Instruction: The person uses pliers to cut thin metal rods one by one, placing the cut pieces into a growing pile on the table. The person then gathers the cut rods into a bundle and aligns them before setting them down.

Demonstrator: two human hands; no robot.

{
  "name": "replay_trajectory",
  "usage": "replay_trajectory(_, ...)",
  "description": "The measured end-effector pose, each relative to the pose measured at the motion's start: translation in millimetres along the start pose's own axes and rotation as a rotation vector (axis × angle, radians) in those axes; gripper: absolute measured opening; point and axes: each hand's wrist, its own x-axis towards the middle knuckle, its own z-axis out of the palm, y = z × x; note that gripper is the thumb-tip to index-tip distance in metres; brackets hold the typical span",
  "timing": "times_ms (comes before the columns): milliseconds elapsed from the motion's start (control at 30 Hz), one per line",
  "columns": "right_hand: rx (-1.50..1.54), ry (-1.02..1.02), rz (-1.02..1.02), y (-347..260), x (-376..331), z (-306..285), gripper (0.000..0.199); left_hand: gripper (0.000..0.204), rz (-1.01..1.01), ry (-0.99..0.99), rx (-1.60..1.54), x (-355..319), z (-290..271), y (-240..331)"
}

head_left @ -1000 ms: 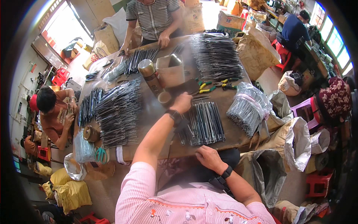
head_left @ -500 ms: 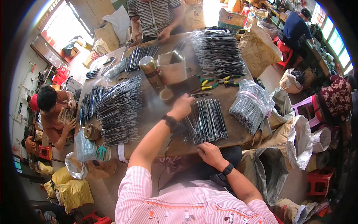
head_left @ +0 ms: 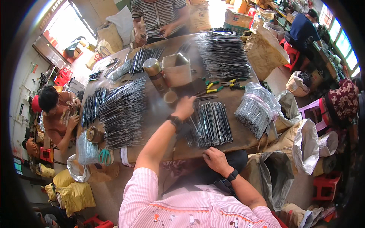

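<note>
A row of thin dark metal rods (head_left: 216,123) lies side by side on the table in front of me. My left hand (head_left: 185,107) reaches over the row's far left corner, fingertips pinched together beside a few loose rods (head_left: 206,97). What is between them is too small to make out. Down at the table's front edge, my right hand (head_left: 217,160) rests with curled fingers close to the rods' near ends; its fingertips are partly hidden. Pliers with yellow-and-green handles (head_left: 213,88) lie beyond the row.
Large rod piles (head_left: 123,114) cover the table's left and the far right (head_left: 224,55). A plastic-wrapped bundle (head_left: 257,108) sits at right. A thermos (head_left: 155,74) and white bin (head_left: 176,70) stand mid-table. Co-workers sit left (head_left: 57,117) and stand opposite (head_left: 161,17). Open sacks (head_left: 300,148) crowd the right side.
My left hand has shifted slightly and stays at the row's far left corner. My right hand is nearly still. The hands of the people opposite and at left have moved a little.
</note>
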Motion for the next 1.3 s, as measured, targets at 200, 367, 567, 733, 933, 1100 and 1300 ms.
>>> replay_trajectory(200, -0.022, -0.002, -0.006, 0.9, 0.1, 1.4, 0.007, 0.058, -0.040, -0.114, -0.013, 6.9, 0.2, 4.3)
replay_trajectory(367, -0.003, 0.016, -0.019, 3.7, 2.2, 4.2, 0.007, 0.059, -0.057, -0.142, -0.006, 8.1, 0.2, 6.6)
replay_trajectory(567, -0.012, 0.043, -0.021, 3.2, 3.5, 5.2, 0.006, 0.055, -0.021, -0.176, -0.017, 12.2, -2.7, 6.8)
replay_trajectory(733, -0.031, 0.059, -0.020, 1.9, 3.5, 6.0, 0.006, 0.038, 0.092, -0.137, 0.031, 7.5, -2.3, 3.6)
replay_trajectory(933, -0.017, 0.068, -0.036, 3.7, 4.3, 5.5, 0.008, 0.038, 0.024, 0.163, -0.025, -1.6, 7.2, -14.3)
replay_trajectory(1100, -0.026, 0.054, -0.026, 3.1, 4.3, 5.0, 0.009, 0.039, -0.017, 0.076, 0.011, -4.3, 11.5, -26.2)
replay_trajectory(1300, -0.008, 0.073, -0.049, 5.0, 1.5, 5.2, 0.010, 0.034, -0.100, -0.013, 0.040, -3.7, 12.8, -18.0)
